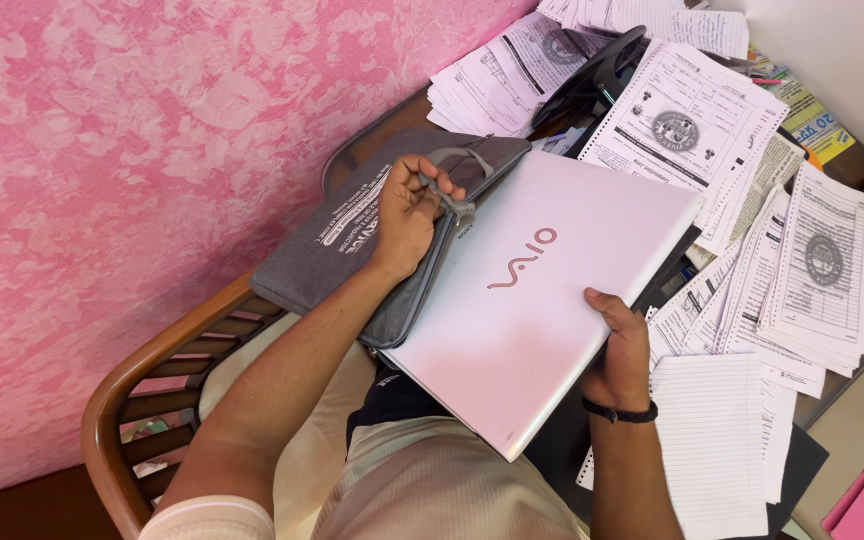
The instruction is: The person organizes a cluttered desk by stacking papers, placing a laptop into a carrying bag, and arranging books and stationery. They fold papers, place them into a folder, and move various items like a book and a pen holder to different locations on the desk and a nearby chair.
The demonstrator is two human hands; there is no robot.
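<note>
A pink mottled wall backs a paper-strewn desk [857, 415]. Nearest, the right hand [620, 352] grips the near right edge of a closed, pale pinkish-white laptop [537, 300]. Farther left, the left hand [407, 215] clutches the grey sleeve's [337, 240] handle strap.

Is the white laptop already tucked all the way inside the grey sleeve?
No. Most of the white laptop lies outside the grey sleeve, held at its edge by the right hand while the left hand grips the sleeve's opening.
</note>
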